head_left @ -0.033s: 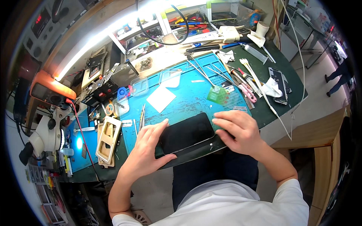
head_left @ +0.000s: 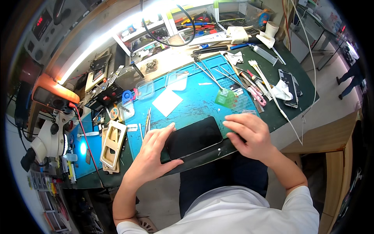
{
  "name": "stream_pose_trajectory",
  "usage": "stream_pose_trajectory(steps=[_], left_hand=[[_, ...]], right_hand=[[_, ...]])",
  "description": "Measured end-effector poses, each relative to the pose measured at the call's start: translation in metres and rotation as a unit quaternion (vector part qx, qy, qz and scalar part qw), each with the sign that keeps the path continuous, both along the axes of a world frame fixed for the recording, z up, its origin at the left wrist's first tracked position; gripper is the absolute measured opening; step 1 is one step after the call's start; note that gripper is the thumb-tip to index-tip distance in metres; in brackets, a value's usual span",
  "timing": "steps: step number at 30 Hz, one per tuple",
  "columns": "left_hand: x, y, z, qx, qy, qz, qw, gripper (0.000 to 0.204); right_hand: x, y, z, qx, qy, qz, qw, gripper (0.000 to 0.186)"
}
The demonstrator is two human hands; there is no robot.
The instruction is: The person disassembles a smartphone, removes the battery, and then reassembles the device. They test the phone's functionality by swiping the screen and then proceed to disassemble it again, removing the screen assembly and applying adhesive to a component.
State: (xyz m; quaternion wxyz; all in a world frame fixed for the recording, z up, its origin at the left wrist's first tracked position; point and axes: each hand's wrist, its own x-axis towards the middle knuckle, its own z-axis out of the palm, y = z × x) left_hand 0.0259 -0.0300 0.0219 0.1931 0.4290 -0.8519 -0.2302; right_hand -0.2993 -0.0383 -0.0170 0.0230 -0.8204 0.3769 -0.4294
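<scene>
A black smartphone lies dark-faced and slightly slanted at the front edge of the blue work mat. My left hand grips its left end, the thumb at the near corner and the fingertips at the far one. Just beyond the opposite end, my right hand hovers with its fingers and thumb apart, nothing between them and a small gap to the phone. Behind the phone a white square sheet rests on the mat. Tweezers lie beyond my left fingers.
Clear plastic boxes stand at the mat's back left. Beige frame moulds and an orange multimeter are at left. To the right are a green mesh piece, brushes, a syringe and an opened phone. A cable loop hangs above.
My right hand has drawn slightly to the right, widening the gap to the phone's end. My left hand keeps its place on the phone.
</scene>
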Motion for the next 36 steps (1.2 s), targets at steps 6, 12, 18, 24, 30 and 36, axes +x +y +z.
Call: stream_pose_trajectory(steps=[6, 12, 18, 24, 30, 36], left_hand=[[0.005, -0.009, -0.001, 0.012, 0.041, -0.019, 0.999, 0.112], [0.007, -0.023, 0.001, 0.020, 0.026, -0.049, 0.998, 0.119], [0.010, -0.037, 0.002, 0.029, 0.021, -0.079, 0.996, 0.120], [0.008, -0.036, -0.001, 0.025, 0.029, -0.079, 0.996, 0.115], [0.006, -0.035, -0.002, 0.025, 0.035, -0.066, 0.997, 0.119], [0.010, -0.034, -0.010, -0.017, 0.009, -0.071, 0.997, 0.126]], right_hand=[[-0.020, 0.031, -0.021, -0.061, -0.090, -0.062, 0.992, 0.029], [-0.031, 0.103, -0.100, 0.043, 0.003, 0.059, 0.997, 0.038], [-0.109, 0.113, -0.178, 0.223, 0.182, -0.067, 0.955, 0.038], [-0.161, 0.065, -0.226, 0.284, 0.176, -0.116, 0.935, 0.042], [-0.187, 0.023, -0.287, 0.231, 0.165, -0.137, 0.949, 0.038], [-0.190, 0.031, -0.294, 0.226, 0.148, -0.143, 0.952, 0.036]])
